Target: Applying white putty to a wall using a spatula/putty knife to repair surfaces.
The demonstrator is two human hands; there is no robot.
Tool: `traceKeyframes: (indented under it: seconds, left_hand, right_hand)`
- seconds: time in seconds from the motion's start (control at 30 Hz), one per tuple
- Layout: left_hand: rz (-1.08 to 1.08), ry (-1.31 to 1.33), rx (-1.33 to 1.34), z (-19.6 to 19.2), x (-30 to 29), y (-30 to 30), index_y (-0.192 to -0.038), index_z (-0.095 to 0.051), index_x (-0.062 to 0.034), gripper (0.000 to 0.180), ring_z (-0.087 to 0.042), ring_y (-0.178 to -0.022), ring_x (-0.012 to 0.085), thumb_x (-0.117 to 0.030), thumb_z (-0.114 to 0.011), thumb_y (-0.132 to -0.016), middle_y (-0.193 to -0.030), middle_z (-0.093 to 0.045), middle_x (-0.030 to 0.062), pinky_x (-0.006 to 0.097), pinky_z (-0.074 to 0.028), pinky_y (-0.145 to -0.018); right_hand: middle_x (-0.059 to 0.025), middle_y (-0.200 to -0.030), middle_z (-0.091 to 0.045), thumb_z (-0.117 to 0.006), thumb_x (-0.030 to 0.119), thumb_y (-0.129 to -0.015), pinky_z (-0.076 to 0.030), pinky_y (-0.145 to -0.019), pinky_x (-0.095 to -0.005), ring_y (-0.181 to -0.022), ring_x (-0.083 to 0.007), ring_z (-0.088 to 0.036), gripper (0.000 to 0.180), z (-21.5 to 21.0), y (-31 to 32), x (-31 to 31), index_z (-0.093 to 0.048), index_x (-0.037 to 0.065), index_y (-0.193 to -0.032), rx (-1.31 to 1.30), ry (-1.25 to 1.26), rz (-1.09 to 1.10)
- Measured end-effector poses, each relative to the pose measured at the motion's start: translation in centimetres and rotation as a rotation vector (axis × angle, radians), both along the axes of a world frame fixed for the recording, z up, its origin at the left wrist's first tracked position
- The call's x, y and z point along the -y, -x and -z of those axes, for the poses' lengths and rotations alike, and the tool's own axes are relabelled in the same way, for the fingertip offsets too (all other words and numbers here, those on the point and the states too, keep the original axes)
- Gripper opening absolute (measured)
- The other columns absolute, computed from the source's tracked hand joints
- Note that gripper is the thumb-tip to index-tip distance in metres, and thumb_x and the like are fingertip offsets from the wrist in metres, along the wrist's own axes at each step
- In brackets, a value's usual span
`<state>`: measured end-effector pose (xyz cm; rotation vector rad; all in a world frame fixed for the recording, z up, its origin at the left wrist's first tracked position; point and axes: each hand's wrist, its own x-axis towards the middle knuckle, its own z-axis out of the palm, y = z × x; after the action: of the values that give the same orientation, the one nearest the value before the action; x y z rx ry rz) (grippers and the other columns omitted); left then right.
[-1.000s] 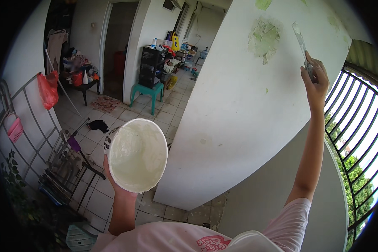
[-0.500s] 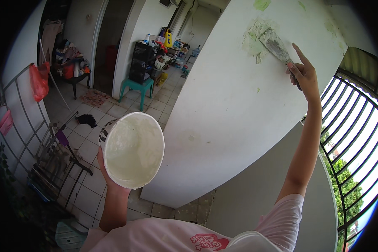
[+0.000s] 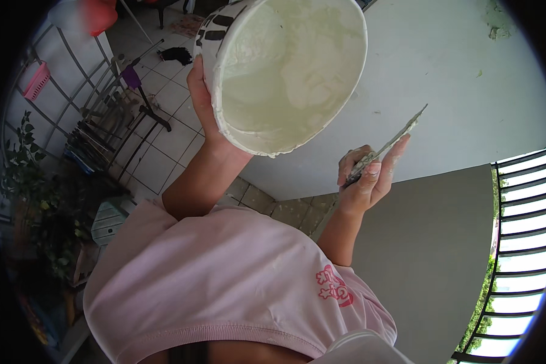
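Note:
My left hand [image 3: 207,112] grips a white bucket [image 3: 291,79] from its side and underneath, its wide mouth tilted toward me. Pale greenish-white putty [image 3: 258,100] coats the inside and crusts the lower rim. To the right of the bucket, my right hand [image 3: 370,179] is closed round a putty knife [image 3: 394,136], seen nearly edge-on with its blade pointing up and right. Putty clings to the blade and smears the fingers. The knife is apart from both the bucket and the white wall [image 3: 431,79]. A rough putty patch [image 3: 499,21] shows high on that wall.
On the left stands a metal grille [image 3: 73,67] with a pink basket [image 3: 37,80] hung on it. A black mop head [image 3: 175,56] lies on the tiled floor [image 3: 167,100]. Plants [image 3: 27,145] and a pale green stool [image 3: 110,219] are lower left; barred railing [image 3: 522,236] is at right.
My right hand has come down from the wall patch with the putty knife, now beside the bucket. The bucket appears higher and larger, and the view has tilted downward.

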<state>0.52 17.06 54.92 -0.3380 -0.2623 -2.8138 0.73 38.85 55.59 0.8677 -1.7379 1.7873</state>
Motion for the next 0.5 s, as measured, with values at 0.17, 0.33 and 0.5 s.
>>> traceKeyframes:
  seconds: [0.17, 0.33, 0.5]
  left_hand:
    - [-0.182, 0.031, -0.031, -1.9, -1.2, -1.0, -0.125, -0.063, -0.0140, 0.055, -0.064, -0.103, 0.0169, -0.058, -0.041, -0.099, -0.116, -0.067, 0.0002, 0.036, -0.050, -0.089]
    - [-0.259, 0.084, -0.184, -1.2, -1.5, 0.3, -0.120, -0.062, -0.0161, 0.049, -0.063, -0.100, 0.0157, -0.055, -0.040, -0.100, -0.113, -0.066, -0.0023, 0.034, -0.047, -0.090]
    - [-0.315, 0.056, -0.071, -1.7, -2.2, 1.5, -0.122, -0.061, -0.0165, 0.048, -0.062, -0.104, 0.0154, -0.054, -0.039, -0.101, -0.115, -0.065, -0.0040, 0.034, -0.047, -0.090]
  right_hand:
    - [0.0005, -0.061, -0.048, -0.051, 0.030, -0.107, -0.034, -0.043, -0.0235, -0.047, -0.0068, -0.041, 0.065, 5.7, -2.2, 3.1, -0.025, -0.003, -0.156, 0.014, -0.238, 0.030]
    - [0.0025, -0.062, -0.048, -0.048, 0.022, -0.108, -0.035, -0.045, -0.0230, -0.049, -0.0053, -0.040, 0.056, 7.9, -3.8, 2.7, -0.030, -0.003, -0.154, 0.056, -0.285, 0.088]
    - [0.0024, -0.063, -0.049, -0.050, 0.022, -0.108, -0.037, -0.048, -0.0213, -0.050, -0.0052, -0.039, 0.055, 9.5, -5.0, 1.8, -0.032, 0.001, -0.155, 0.107, -0.377, 0.101]
